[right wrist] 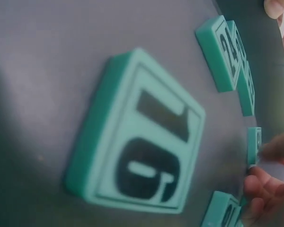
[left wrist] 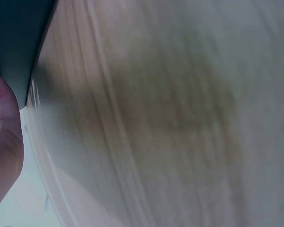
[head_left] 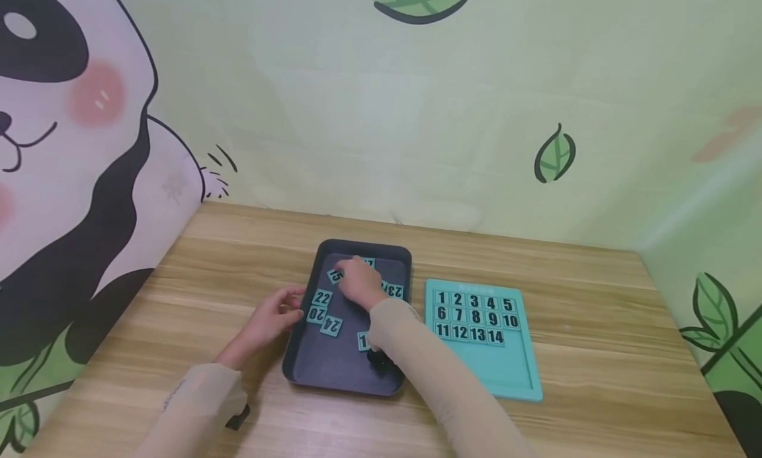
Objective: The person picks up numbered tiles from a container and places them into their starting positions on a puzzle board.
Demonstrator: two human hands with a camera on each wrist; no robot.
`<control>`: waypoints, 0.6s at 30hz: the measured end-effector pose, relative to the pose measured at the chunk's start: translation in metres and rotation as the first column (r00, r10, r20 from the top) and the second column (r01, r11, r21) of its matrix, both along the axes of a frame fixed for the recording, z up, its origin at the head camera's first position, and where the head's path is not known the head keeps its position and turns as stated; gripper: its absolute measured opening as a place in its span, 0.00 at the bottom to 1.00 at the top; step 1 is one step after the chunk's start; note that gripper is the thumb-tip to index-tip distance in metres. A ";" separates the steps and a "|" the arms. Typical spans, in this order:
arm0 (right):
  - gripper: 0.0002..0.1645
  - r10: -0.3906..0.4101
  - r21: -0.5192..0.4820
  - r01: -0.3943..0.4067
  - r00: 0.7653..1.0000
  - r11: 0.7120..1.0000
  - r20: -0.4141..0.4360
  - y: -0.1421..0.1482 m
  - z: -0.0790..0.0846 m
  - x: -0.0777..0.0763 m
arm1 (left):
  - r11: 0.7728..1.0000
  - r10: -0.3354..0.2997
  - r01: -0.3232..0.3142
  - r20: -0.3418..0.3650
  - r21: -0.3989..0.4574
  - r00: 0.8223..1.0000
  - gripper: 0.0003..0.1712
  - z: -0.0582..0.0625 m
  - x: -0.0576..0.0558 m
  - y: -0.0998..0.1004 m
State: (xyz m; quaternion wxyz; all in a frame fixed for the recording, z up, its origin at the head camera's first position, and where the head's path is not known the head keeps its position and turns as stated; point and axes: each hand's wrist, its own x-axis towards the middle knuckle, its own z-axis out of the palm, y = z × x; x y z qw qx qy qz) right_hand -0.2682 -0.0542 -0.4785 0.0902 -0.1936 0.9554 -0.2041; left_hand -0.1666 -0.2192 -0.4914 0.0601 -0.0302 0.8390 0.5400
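A dark grey tray (head_left: 333,372) holds several teal number tiles. At its left rim is my left hand (head_left: 268,322), gripping the edge with thumb and fingers; the left wrist view catches one of its fingers (left wrist: 8,111) against the tray's outer wall. My right hand (head_left: 360,282) reaches into the upper part of the tray and pinches the tile numbered 15 (head_left: 335,276) by its edges. Tiles 22 (head_left: 322,298), 20 (head_left: 317,314) and 24 (head_left: 331,325) lie along the left side. Large in the right wrist view is tile 16 (right wrist: 146,137). My right hand partly covers tile 23 (head_left: 395,290) and its neighbours.
Right of the tray lies a teal number board (head_left: 512,372), its upper rows filled with tiles 1 to 14 in order. Both stand on a wood-grain table (head_left: 595,325). Behind rises a pale green wall (head_left: 357,127) printed with leaves and a panda.
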 end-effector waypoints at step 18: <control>0.26 -0.016 0.047 0.019 0.998 0.999 -0.056 0.000 -0.009 -0.002 | 1.000 0.004 -0.004 0.006 -0.010 1.000 0.24 0.001 0.000 0.001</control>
